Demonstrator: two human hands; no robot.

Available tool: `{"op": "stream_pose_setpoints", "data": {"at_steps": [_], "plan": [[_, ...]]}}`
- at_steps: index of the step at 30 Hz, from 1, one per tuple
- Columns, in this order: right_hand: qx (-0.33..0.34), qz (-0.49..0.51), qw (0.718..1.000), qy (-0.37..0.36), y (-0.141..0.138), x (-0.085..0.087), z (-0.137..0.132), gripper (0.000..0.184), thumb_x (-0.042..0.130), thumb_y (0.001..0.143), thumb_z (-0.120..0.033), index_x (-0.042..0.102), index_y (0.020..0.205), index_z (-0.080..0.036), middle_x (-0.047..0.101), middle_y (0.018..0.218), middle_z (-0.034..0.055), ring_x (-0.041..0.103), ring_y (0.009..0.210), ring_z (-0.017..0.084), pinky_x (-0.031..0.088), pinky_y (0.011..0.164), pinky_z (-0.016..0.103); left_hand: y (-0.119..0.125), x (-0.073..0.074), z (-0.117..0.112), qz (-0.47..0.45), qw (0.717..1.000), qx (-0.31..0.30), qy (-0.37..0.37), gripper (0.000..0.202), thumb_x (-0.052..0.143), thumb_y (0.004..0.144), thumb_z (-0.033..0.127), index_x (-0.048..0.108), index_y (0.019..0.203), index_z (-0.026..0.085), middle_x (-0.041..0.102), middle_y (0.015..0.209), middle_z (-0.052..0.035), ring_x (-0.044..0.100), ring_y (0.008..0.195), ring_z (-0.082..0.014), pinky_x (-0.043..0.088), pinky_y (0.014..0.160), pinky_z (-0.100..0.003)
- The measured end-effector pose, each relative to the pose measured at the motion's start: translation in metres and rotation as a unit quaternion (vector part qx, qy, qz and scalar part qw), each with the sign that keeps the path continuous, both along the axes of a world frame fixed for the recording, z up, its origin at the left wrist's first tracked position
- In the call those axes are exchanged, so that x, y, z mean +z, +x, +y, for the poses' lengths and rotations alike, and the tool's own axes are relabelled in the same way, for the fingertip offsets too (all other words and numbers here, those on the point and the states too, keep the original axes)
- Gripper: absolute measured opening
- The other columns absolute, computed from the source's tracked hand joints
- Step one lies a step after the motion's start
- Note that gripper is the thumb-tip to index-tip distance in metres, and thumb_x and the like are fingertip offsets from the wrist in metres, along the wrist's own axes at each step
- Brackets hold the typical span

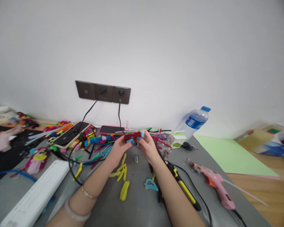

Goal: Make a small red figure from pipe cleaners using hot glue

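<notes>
Between both hands, above the middle of the grey table, is a dark red fuzzy pipe-cleaner piece (132, 136). My left hand (120, 147) grips its left part, thumb and fingers closed. At the other end, my right hand (147, 147) pinches it near a small light blue bit that I cannot make out clearly. Below the hands lie several short yellow pipe-cleaner pieces (124, 190) and a small blue-and-yellow piece (136, 159). A bent light blue pipe-cleaner loop (150, 185) rests beside my right forearm.
A pink glue gun (219, 186) lies at right, with yellow-black pliers (186, 189) nearer. A tilted water bottle (197, 120) stands by the wall. At left are a white power strip (38, 195), a phone (72, 135), loose cables and a pipe-cleaner doll (36, 159).
</notes>
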State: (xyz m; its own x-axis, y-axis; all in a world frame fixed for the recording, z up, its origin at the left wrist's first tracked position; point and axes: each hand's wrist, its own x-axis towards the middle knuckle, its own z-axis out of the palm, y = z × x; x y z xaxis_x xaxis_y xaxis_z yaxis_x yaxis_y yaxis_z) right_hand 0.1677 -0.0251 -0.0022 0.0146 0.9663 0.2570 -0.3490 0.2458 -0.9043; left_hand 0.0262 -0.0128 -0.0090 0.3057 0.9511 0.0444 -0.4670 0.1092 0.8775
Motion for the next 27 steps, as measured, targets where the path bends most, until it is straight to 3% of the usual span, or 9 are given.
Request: {"op": "stream_pose_setpoints", "data": {"at_steps": [4,27], "plan": [[0.005,-0.001,1.0,-0.003,0.0001,0.0012,-0.0015,0.032,0.077,0.074,-0.041,0.053,0.088,-0.025,0.05,0.076,-0.0042,0.044,0.061,0.01,0.04,0.057,0.022,-0.0003,0.0025,-0.0012,0.003,1.0,0.003,-0.014,0.043,0.087,0.061,0.038,0.076,0.096,0.018,0.075,0.098,-0.0068,0.066,0.087,-0.0189,0.051,0.078,-0.029],[0.028,0.004,0.999,0.016,0.0017,-0.0038,-0.0001,0.025,0.074,0.079,-0.034,0.055,0.092,-0.025,0.049,0.077,-0.0049,0.044,0.062,0.01,0.039,0.058,0.021,-0.0021,-0.0016,0.0012,0.067,0.997,0.042,0.026,0.038,0.086,0.06,0.035,0.078,0.092,0.015,0.078,0.093,-0.0075,0.068,0.088,-0.0216,0.05,0.086,-0.033]]}}
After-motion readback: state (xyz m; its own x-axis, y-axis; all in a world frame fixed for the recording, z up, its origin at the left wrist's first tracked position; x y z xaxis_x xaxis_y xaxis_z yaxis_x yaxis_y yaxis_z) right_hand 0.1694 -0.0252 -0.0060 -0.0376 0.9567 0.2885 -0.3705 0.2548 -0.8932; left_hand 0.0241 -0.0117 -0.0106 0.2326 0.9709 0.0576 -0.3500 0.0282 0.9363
